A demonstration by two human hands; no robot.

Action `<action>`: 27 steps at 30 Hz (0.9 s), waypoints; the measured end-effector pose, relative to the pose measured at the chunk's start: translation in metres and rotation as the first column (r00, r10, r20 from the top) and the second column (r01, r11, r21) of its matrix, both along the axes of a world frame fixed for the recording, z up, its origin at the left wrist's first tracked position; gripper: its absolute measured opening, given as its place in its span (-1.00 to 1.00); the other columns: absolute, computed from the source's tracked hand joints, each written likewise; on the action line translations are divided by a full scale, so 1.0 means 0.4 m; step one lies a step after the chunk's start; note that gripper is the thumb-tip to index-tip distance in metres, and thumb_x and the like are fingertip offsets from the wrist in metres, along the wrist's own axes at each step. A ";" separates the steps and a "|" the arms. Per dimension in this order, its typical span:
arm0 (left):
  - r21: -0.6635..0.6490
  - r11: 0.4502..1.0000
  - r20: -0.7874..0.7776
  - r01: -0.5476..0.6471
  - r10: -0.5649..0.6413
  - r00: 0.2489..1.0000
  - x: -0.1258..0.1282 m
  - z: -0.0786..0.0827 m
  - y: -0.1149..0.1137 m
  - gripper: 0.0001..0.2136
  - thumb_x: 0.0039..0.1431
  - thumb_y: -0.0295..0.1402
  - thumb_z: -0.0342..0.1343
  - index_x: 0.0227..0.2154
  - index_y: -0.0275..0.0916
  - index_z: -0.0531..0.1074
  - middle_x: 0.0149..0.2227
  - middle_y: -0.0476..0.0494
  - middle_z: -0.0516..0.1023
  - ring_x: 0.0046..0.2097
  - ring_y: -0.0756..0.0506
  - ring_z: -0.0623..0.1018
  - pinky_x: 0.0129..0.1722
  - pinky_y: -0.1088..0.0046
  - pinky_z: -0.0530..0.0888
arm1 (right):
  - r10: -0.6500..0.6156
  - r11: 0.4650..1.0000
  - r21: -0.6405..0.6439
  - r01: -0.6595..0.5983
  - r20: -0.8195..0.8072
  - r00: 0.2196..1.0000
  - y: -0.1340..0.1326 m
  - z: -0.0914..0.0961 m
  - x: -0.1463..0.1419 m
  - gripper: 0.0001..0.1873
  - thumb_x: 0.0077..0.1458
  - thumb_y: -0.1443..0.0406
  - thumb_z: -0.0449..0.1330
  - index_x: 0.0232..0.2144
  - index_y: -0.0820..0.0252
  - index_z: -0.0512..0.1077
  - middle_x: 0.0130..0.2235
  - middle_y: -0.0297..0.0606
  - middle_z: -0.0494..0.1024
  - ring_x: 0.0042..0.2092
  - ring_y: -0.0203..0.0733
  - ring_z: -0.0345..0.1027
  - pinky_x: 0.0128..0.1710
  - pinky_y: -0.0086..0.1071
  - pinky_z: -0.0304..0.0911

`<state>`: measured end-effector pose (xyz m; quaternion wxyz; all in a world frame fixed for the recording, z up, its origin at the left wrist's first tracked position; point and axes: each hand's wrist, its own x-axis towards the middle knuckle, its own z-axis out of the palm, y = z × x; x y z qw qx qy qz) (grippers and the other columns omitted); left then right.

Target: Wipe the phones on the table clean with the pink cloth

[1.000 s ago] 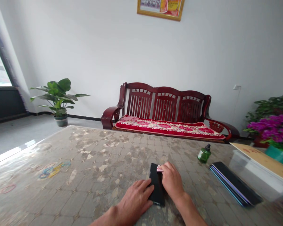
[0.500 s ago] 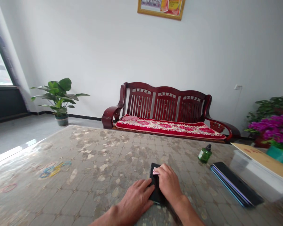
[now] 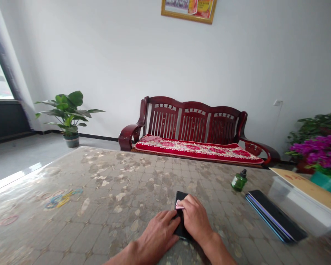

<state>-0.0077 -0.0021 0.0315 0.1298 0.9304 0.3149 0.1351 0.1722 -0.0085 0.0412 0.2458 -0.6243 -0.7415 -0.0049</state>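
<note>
A black phone (image 3: 180,198) lies flat on the patterned table (image 3: 107,191) just in front of me. My left hand (image 3: 157,235) rests on its left edge with the fingers spread, pinning it down. My right hand (image 3: 195,219) covers the phone's right side, fingers closed on a small pink cloth (image 3: 179,207) pressed against the screen. Only the phone's far end and a strip between my hands show.
A small green bottle (image 3: 239,180) stands to the right, beside a row of dark phones (image 3: 274,215) and a clear plastic box (image 3: 303,206). Coloured rubber bands (image 3: 59,199) lie at the left. Beyond the table are a red wooden bench (image 3: 194,132) and potted plants (image 3: 68,114).
My right hand with the pink cloth has slid toward me along the phone, from its far end to nearer its middle. The left hand has stayed put.
</note>
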 end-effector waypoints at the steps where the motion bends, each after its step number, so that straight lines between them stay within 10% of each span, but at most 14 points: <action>1: -0.003 1.000 -0.002 -0.001 0.001 1.000 0.000 -0.001 0.000 -0.70 0.22 -0.31 0.14 0.01 -0.11 0.36 0.08 -0.06 0.41 0.06 -0.15 0.42 0.13 0.34 0.34 | -0.003 1.000 0.005 0.003 0.003 1.000 0.003 0.000 -0.001 -0.74 0.21 0.42 0.05 -0.30 0.03 0.51 -0.26 -0.32 0.48 -0.15 -0.24 0.32 -0.13 -0.46 0.13; 27: 0.016 1.000 -0.005 -0.001 0.001 1.000 0.000 0.001 -0.002 -0.71 0.24 -0.31 0.12 0.02 -0.12 0.35 0.06 -0.07 0.42 0.04 -0.15 0.43 0.11 0.33 0.36 | -0.036 0.998 -0.043 0.038 0.028 0.999 -0.002 0.013 0.001 -0.73 0.20 0.42 0.04 -0.35 0.05 0.52 -0.27 -0.31 0.50 -0.15 -0.24 0.35 -0.15 -0.47 0.13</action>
